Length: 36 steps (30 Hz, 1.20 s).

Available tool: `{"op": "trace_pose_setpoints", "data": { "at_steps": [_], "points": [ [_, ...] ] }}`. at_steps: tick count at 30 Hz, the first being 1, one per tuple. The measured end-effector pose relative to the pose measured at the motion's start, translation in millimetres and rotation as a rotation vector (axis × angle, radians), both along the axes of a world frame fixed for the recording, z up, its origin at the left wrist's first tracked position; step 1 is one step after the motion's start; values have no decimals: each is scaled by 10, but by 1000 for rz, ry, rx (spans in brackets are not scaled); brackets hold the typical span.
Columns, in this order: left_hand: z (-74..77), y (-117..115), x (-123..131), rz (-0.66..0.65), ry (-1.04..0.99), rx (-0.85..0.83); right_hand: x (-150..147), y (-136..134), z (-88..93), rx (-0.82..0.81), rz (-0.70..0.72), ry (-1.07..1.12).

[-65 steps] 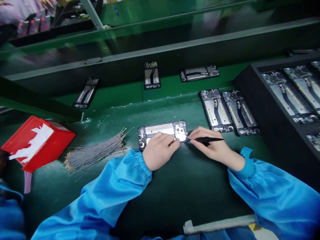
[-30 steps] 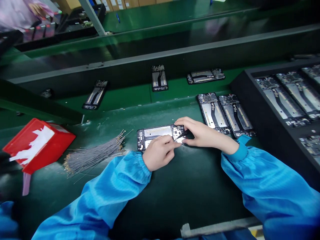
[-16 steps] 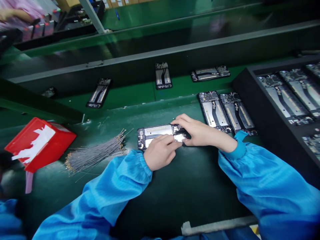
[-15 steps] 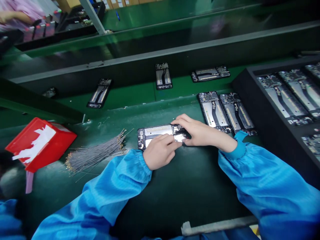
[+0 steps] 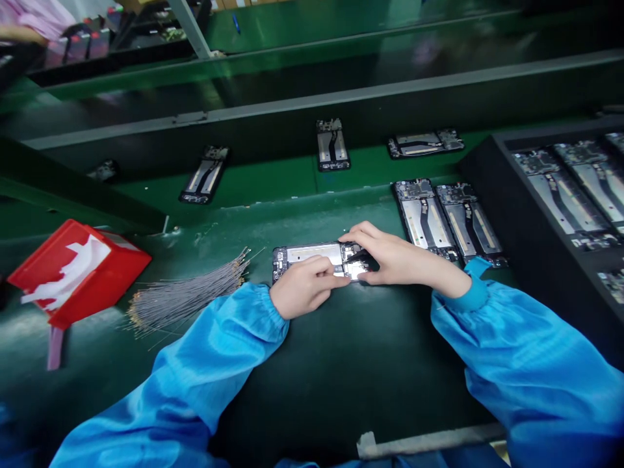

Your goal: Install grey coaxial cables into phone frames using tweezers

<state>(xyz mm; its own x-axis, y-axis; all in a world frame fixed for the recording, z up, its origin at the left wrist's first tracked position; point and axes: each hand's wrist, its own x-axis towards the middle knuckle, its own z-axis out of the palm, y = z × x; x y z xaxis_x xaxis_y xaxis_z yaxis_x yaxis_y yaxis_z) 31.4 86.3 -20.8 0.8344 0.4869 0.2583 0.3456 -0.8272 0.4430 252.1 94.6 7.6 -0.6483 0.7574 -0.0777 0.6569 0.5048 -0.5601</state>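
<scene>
Centre of frame, right hand (image 5: pixel 397 259) has thumb and fingers closed on a thin black tool (image 5: pixel 361 255), tip down on the board end of the phone (image 5: pixel 312 253). Left hand (image 5: pixel 303 287) is curled, fingertips pressed onto the phone just left of the tip. Can't tell whether anything is pinched under them. The hands nearly touch over the board. Phone lies flat, long side across the frame, open side up, on the dark mat (image 5: pixel 351 370).

My read: fine seating or press work at the board end. To do it well:
- use the left hand as a clamp only, pressing straight down, so the phone doesn't skate on the mat
- plant the heel of the right hand and drive the tip from the fingers, not the wrist
- hold the tip shallow and light; parts there look small and a slip would rake them
- get the left fingertips off the tip's line, they're close

Around it: wires (image 5: pixel 190 296) in a loose bundle left of the phone, near but apart; a sleeve sweep could drag them. Red bin (image 5: pixel 78 270) is further left. Two more phones (image 5: pixel 424 218) lie side by side right of centre, just above the right wrist, so mind the cuff. Black tray (image 5: pixel 511 221) with more sits at the right edge. Three more lie on the green belt (image 5: pixel 273 185) above.
</scene>
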Motion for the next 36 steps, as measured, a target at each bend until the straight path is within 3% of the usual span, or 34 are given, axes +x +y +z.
{"op": "trace_pose_setpoints", "data": {
  "at_steps": [11,20,28,36],
  "points": [
    [2,1,-14,-16,18,22,-54,23,14,3,-10,-87],
    [-4,-9,-11,-17,47,25,-43,7,5,19,-14,-38],
    [38,-2,11,33,-101,-183,-100,-1,-28,90,-65,-101],
    [40,0,5,29,-85,-204,-144,31,-19,77,-82,-175]
  ]
}}
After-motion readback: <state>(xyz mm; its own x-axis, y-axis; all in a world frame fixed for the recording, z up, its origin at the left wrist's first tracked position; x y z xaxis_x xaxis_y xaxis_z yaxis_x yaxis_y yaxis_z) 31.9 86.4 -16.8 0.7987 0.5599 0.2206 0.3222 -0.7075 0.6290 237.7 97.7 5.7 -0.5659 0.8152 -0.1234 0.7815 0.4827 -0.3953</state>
